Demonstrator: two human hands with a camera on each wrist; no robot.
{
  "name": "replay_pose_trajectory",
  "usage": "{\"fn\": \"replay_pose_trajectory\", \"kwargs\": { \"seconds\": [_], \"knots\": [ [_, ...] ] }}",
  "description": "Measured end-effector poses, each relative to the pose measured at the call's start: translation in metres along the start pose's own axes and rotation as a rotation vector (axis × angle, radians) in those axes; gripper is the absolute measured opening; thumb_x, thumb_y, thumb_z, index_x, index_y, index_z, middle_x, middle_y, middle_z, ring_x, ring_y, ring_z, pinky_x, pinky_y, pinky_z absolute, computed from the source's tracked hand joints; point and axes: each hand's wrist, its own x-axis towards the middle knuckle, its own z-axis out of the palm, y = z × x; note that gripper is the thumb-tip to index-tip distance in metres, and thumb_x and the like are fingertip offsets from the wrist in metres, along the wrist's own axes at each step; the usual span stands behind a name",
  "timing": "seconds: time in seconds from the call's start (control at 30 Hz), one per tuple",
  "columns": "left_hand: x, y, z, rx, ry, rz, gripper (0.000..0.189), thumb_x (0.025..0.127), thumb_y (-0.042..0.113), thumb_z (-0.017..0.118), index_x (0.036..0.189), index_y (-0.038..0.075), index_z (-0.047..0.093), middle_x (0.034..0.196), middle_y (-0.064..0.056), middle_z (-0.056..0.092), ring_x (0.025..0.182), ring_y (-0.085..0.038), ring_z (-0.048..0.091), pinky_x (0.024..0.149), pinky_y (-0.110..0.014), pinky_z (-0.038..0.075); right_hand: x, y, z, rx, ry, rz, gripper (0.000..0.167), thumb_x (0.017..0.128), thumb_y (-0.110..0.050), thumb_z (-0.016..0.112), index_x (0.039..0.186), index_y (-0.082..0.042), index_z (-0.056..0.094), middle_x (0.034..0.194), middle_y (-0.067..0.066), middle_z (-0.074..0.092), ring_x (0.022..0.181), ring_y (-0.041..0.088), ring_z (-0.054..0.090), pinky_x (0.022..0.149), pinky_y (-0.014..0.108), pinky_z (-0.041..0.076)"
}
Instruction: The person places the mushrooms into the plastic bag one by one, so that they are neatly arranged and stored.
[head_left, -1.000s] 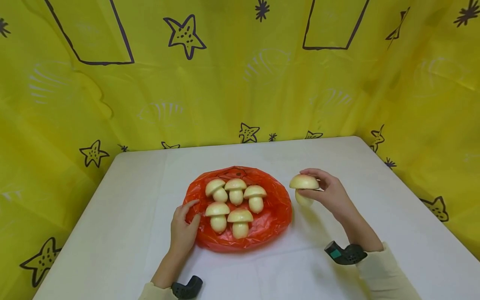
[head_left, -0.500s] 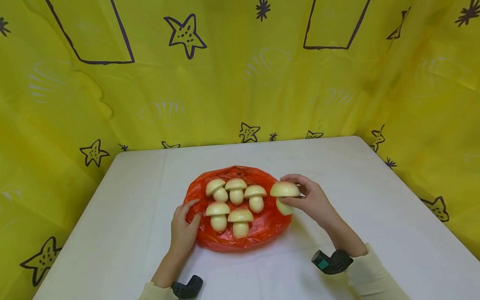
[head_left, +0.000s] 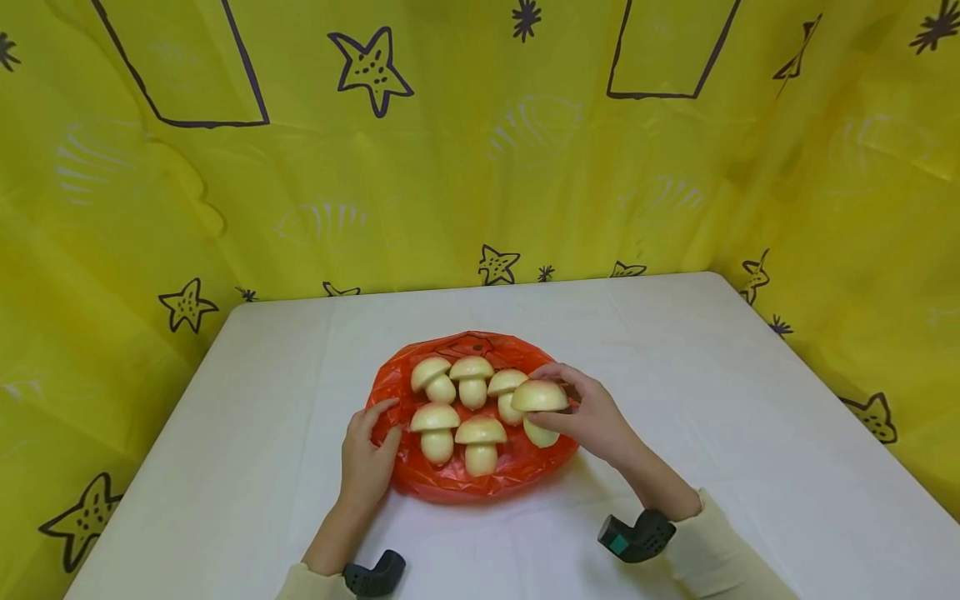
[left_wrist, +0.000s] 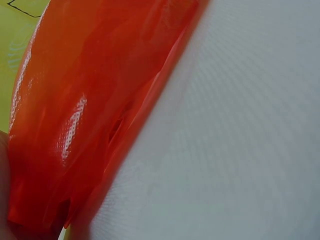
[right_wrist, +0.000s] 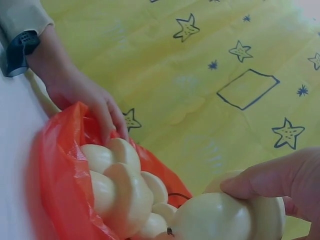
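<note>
In the head view, my right hand (head_left: 596, 421) pinches a pale cream mushroom (head_left: 538, 397) with a rounded cap, thumb near the stem and fingers behind the cap. This mushroom is over the right side of a red plastic bag (head_left: 540, 462) and overlaps another mushroom (head_left: 506, 383). Several more matching mushrooms lie inside the bag, one at the front (head_left: 481, 432). My left hand (head_left: 366, 462) holds the bag's left rim. The right wrist view shows the left fingers (right_wrist: 102, 120) bent over the rim into the bag, with the held mushroom (right_wrist: 220, 217) close to the camera.
The bag stands on a white table (head_left: 285, 400). Behind and beside the table hangs a yellow sheet (head_left: 442, 183) with drawn stars and fish. A dark wrist camera (head_left: 637, 537) sits on the right wrist, another (head_left: 375, 575) on the left.
My right hand has carried its mushroom leftward and slightly down, from beside the bag on the right to over the bag. The left hand and the other mushrooms have stayed in place.
</note>
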Motion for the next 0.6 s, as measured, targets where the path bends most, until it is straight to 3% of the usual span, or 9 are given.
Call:
{"fn": "replay_pose_trajectory", "kwargs": {
  "seconds": [0.6],
  "knots": [
    [0.000, 0.000, 0.000, -0.006, -0.002, -0.004, 0.034, 0.084, 0.001, 0.056, 0.117, 0.006, 0.059, 0.110, -0.016, 0.049, 0.105, -0.028, 0.046, 0.088, -0.047, 0.044, -0.003, 0.001, 0.016, -0.167, 0.046, -0.026, 0.039, 0.077, -0.015, 0.074, 0.111, -0.007, 0.057, 0.110, 0.007, 0.056, 0.097, 0.025, 0.052, 0.076, 0.036, 0.048]
  ]
}}
